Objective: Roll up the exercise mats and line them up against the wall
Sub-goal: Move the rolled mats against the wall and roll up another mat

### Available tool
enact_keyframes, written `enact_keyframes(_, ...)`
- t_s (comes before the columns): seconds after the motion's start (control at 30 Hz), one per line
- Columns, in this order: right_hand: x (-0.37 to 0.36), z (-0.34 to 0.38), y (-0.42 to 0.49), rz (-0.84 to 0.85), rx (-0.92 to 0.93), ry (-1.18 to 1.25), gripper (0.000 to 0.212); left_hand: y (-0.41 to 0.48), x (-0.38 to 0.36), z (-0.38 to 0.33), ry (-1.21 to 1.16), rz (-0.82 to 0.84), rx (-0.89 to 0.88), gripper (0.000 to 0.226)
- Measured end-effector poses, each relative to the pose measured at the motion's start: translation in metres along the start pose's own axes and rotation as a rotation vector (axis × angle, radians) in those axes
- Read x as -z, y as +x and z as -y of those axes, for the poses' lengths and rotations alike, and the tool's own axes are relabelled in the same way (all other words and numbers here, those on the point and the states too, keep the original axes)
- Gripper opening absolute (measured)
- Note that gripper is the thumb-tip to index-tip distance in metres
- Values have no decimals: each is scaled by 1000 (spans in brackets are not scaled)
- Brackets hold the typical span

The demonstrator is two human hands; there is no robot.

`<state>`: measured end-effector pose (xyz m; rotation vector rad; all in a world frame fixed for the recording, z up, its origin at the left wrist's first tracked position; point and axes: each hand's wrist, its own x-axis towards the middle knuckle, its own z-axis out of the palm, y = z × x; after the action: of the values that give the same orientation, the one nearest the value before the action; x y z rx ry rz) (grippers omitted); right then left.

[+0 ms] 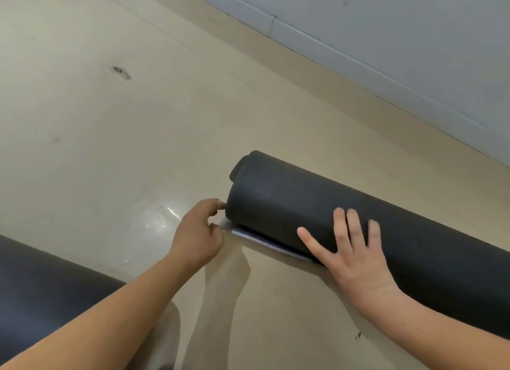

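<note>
On the beige floor [138,121] near the pale wall [386,24] lies the dark grey rolled foam mat [276,198], probably soft, light and springy. The right hand [356,259] presses flat on it, fingers spread. The left hand [198,231] curls at its end; whether it is pinching, I cannot tell. The roll is best held around its middle, pinning the loose edge [265,240].

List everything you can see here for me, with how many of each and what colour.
rolled mat: one, dark grey, lying on the floor, apart from the wall
loose mat edge: one, pale grey, under the roll's near side
second mat: one, dark, lower left, partly in view
floor: one, beige, glossy
wall: one, pale grey, upper right
left hand: one, fingertips at the roll's end
right hand: one, flat on the roll
</note>
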<state>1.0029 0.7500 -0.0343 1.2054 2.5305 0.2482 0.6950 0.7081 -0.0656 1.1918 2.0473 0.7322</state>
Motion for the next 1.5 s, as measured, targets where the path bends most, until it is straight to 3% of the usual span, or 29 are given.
enact_keyframes(0.07,-6,10,-14,-19,74,18,125,-4,20,1,-193,-154,123,42)
enact_keyframes(0.1,-6,17,-21,-50,117,28,112,-3,27,-2,-261,-143,169,45)
enact_keyframes(0.17,1,27,-30,-142,214,90,91,0,32,-15,-281,50,150,68)
enact_keyframes(0.23,14,29,-28,-174,269,172,86,1,30,-26,-181,201,65,69)
enact_keyframes(0.3,23,21,-24,-141,250,147,96,-1,25,-32,-84,219,23,57)
enact_keyframes(0.43,26,-4,-20,110,114,118,132,-3,21,-38,-29,187,-9,53)
enact_keyframes(0.73,26,-25,-1,155,101,200,127,7,8,-59,1,132,66,48)
enact_keyframes(0.83,25,-28,-1,171,98,214,126,4,16,-65,283,161,-31,64)
enact_keyframes(0.93,28,-30,-3,176,87,238,127,-20,14,-65,674,166,-346,108)
enact_keyframes(1.03,35,-36,-5,260,65,239,129,-43,-7,-39,871,208,-525,120)
enact_keyframes(1.17,39,-37,-8,354,11,207,146,-45,-22,-14,885,36,-591,107)
enact_keyframes(1.5,24,-37,-14,250,-65,201,146,-22,-35,-27,810,11,-614,101)
